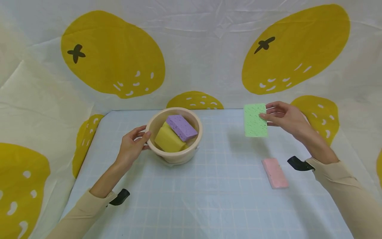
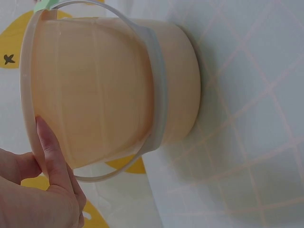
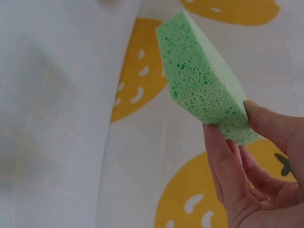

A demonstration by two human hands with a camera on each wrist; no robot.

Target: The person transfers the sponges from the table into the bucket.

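Note:
A cream bucket (image 1: 197, 141) stands on the table at centre left, its pale handle (image 2: 159, 85) hanging down the side. Inside it lie a yellow sponge (image 1: 168, 141) and, leaning on top, a purple sponge (image 1: 182, 127). My left hand (image 1: 131, 146) pinches the bucket's left rim, thumb on one side and fingers on the other, as the left wrist view shows. On the right, my right hand (image 1: 289, 119) holds a light green porous sponge (image 1: 255, 121) above the table, between thumb and fingers at its edge. Below that hand a pink sponge (image 1: 275, 173) lies flat.
A pale blue gridded cloth (image 1: 209, 199) covers the table. Behind and along the sides hangs a whitish sheet (image 1: 203, 59) printed with big yellow fruits. Dark straps (image 1: 299, 163) stick out from both sleeve cuffs.

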